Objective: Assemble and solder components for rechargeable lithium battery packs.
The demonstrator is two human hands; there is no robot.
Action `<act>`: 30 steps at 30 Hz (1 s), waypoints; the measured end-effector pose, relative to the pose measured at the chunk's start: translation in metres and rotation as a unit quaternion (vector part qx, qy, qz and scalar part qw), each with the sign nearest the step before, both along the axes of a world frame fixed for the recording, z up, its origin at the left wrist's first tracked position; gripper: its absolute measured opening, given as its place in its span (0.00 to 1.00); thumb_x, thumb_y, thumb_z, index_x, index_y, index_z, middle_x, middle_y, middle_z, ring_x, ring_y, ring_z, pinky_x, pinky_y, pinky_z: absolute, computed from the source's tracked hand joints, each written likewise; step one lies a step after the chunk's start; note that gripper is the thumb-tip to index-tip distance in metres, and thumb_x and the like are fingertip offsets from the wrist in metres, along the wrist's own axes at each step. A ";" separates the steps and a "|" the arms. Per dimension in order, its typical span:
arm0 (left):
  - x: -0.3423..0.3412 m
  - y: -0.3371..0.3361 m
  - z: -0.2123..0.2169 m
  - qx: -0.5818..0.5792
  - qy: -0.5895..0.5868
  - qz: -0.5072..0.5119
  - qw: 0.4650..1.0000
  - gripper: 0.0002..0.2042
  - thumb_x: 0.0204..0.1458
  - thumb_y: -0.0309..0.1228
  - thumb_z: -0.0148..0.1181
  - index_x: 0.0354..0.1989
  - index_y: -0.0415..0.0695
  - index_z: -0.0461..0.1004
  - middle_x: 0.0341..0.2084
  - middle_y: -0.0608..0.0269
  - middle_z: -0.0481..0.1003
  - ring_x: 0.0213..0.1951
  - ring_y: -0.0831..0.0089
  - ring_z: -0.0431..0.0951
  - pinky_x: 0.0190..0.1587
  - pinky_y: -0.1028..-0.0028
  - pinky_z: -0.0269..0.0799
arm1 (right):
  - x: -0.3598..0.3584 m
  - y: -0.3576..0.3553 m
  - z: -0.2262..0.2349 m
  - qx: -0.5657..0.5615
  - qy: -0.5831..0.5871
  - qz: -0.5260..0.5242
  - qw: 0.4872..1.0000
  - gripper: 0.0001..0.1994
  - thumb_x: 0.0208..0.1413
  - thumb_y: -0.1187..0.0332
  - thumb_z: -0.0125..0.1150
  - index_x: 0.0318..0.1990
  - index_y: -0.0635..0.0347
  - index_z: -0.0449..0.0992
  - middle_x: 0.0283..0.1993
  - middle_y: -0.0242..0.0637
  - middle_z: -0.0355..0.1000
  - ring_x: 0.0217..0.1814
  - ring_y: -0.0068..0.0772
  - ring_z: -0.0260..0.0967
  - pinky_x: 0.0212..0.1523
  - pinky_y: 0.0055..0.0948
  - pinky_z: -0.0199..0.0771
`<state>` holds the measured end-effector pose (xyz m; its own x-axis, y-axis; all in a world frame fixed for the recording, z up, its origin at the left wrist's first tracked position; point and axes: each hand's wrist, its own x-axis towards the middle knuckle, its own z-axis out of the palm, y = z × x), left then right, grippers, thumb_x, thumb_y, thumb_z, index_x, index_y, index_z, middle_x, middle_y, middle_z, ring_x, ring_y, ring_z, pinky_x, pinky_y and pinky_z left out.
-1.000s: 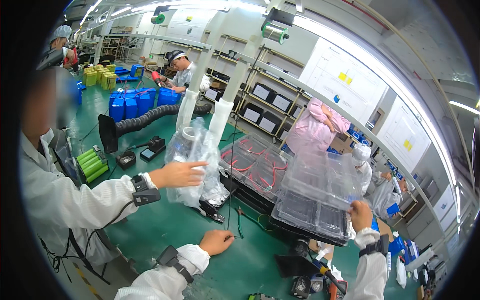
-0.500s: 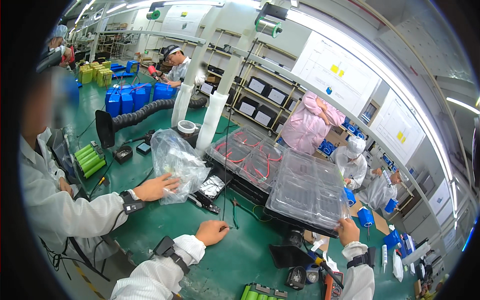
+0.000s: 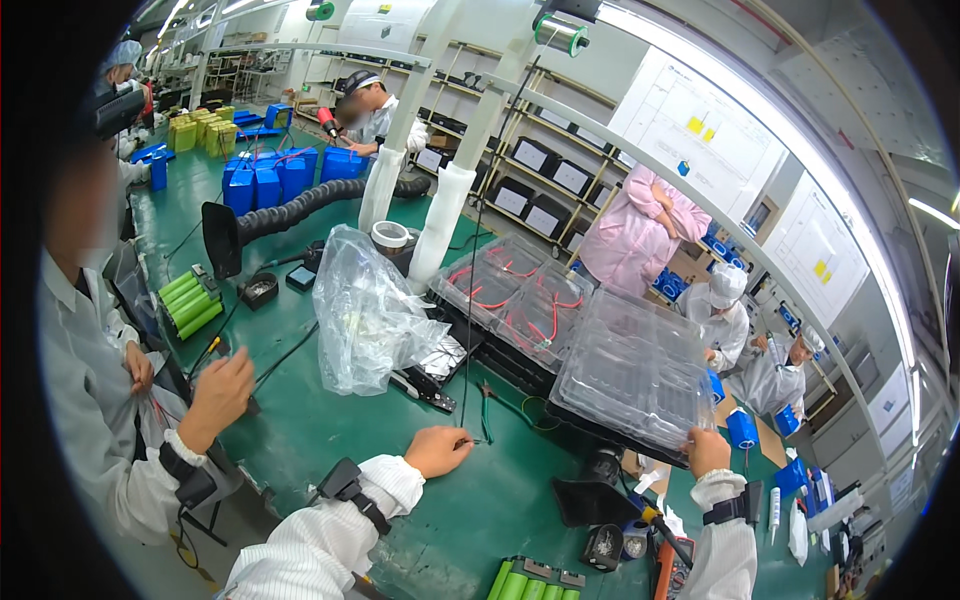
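My right hand point(image 3: 708, 450) grips the near right corner of a clear plastic blister tray point(image 3: 630, 375), stacked with others. My left hand point(image 3: 438, 451) rests low over the green bench with fingers pinched together; what they hold, if anything, is too small to make out. A thin solder wire point(image 3: 473, 330) runs down from a spool point(image 3: 562, 35) to right beside these fingertips. Green-handled cutters point(image 3: 487, 412) lie just beyond them. A second clear tray point(image 3: 510, 290) with red wires sits behind the stack. To its left is a crumpled clear plastic bag point(image 3: 365, 320).
At the left, a co-worker's hand point(image 3: 220, 395) is raised over the bench edge. A green cell pack point(image 3: 535, 580) lies near me, beside a black fume nozzle point(image 3: 590, 500) and a red multimeter point(image 3: 672, 570). Two wrapped posts point(image 3: 442, 225) rise behind the bag.
The co-worker's hand has let go of the plastic bag and drawn back to the left. My view has shifted slightly; both my hands stay in much the same places.
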<state>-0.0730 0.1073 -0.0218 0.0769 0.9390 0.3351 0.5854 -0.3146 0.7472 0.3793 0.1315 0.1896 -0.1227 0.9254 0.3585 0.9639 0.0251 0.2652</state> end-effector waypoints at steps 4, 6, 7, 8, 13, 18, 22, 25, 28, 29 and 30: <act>0.001 0.001 -0.005 0.003 -0.008 -0.004 1.000 0.11 0.52 0.38 0.60 0.36 0.44 0.81 0.28 0.57 0.81 0.32 0.58 0.81 0.36 0.63 0.74 | 0.001 0.003 -0.001 -0.006 -0.014 -0.011 1.000 0.11 0.46 0.62 0.70 0.33 0.57 0.78 0.32 0.43 0.75 0.40 0.49 0.74 0.38 0.46 0.73; 0.000 0.002 -0.004 0.000 -0.004 -0.003 1.000 0.11 0.52 0.38 0.60 0.36 0.44 0.81 0.27 0.57 0.81 0.32 0.58 0.81 0.35 0.63 0.74 | -0.005 0.004 0.002 -0.013 -0.017 -0.005 1.000 0.11 0.47 0.62 0.70 0.34 0.56 0.78 0.33 0.43 0.75 0.40 0.48 0.75 0.38 0.45 0.74; 0.000 0.001 -0.004 -0.002 -0.004 -0.003 1.000 0.11 0.52 0.38 0.60 0.36 0.44 0.81 0.27 0.57 0.81 0.32 0.58 0.81 0.35 0.63 0.74 | -0.006 0.003 0.002 -0.015 -0.017 -0.005 1.000 0.11 0.47 0.62 0.70 0.34 0.56 0.78 0.33 0.43 0.75 0.40 0.48 0.75 0.38 0.45 0.74; 0.000 0.001 -0.003 0.004 -0.007 -0.001 1.000 0.11 0.52 0.38 0.60 0.35 0.44 0.81 0.27 0.57 0.81 0.31 0.58 0.81 0.35 0.63 0.74 | -0.007 0.002 0.003 -0.015 -0.020 0.008 1.000 0.11 0.47 0.62 0.70 0.35 0.55 0.78 0.34 0.43 0.75 0.41 0.48 0.75 0.38 0.45 0.74; 0.001 0.001 0.000 0.011 -0.005 -0.003 1.000 0.10 0.52 0.37 0.59 0.35 0.44 0.81 0.27 0.57 0.80 0.32 0.56 0.80 0.35 0.60 0.74 | -0.001 0.005 -0.002 -0.020 -0.035 0.003 0.999 0.14 0.47 0.61 0.70 0.39 0.53 0.77 0.35 0.41 0.75 0.43 0.46 0.75 0.39 0.44 0.75; 0.003 0.002 0.001 -0.004 -0.007 -0.004 1.000 0.10 0.52 0.37 0.59 0.34 0.45 0.81 0.27 0.58 0.80 0.32 0.57 0.81 0.35 0.61 0.74 | -0.006 0.005 -0.006 -0.026 -0.023 -0.030 0.999 0.22 0.44 0.56 0.73 0.44 0.56 0.75 0.43 0.40 0.75 0.52 0.47 0.71 0.50 0.50 0.72; 0.000 0.001 0.001 -0.006 -0.006 0.000 1.000 0.10 0.52 0.37 0.59 0.35 0.45 0.81 0.27 0.58 0.80 0.32 0.57 0.80 0.35 0.61 0.74 | -0.030 -0.004 -0.004 -0.013 -0.053 -0.030 0.998 0.26 0.43 0.54 0.74 0.47 0.58 0.75 0.47 0.41 0.74 0.57 0.48 0.67 0.61 0.58 0.61; -0.001 -0.001 -0.001 0.006 0.003 0.003 1.000 0.10 0.51 0.37 0.60 0.35 0.45 0.82 0.27 0.58 0.81 0.31 0.59 0.81 0.35 0.63 0.74 | -0.043 -0.008 -0.002 0.012 -0.033 -0.005 0.999 0.31 0.42 0.53 0.74 0.53 0.58 0.73 0.50 0.42 0.73 0.60 0.47 0.65 0.67 0.62 0.52; -0.003 -0.004 -0.002 0.004 -0.001 0.003 1.000 0.11 0.52 0.38 0.60 0.35 0.45 0.81 0.27 0.58 0.81 0.31 0.59 0.81 0.35 0.63 0.74 | -0.069 -0.016 0.009 0.027 -0.028 0.036 0.999 0.36 0.41 0.53 0.75 0.58 0.58 0.70 0.53 0.41 0.72 0.61 0.47 0.64 0.66 0.61 0.52; -0.003 -0.004 -0.003 0.005 -0.007 0.002 1.000 0.11 0.52 0.38 0.61 0.35 0.45 0.81 0.27 0.58 0.81 0.31 0.58 0.81 0.34 0.63 0.74 | -0.078 -0.019 0.013 0.043 -0.031 0.065 0.996 0.35 0.42 0.55 0.74 0.58 0.58 0.69 0.53 0.40 0.71 0.61 0.47 0.64 0.67 0.60 0.52; -0.001 -0.005 -0.004 0.004 -0.012 0.000 1.000 0.11 0.51 0.38 0.61 0.35 0.44 0.81 0.27 0.57 0.81 0.31 0.58 0.81 0.34 0.63 0.74 | -0.089 -0.023 0.017 0.059 -0.035 0.092 0.993 0.34 0.43 0.57 0.74 0.58 0.59 0.68 0.53 0.40 0.71 0.62 0.47 0.64 0.67 0.60 0.52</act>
<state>-0.0745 0.1028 -0.0258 0.0693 0.9362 0.3447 0.5663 -0.3214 0.7590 0.2907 0.1086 0.2064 -0.3136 0.8376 0.4473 0.9252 0.1636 0.3423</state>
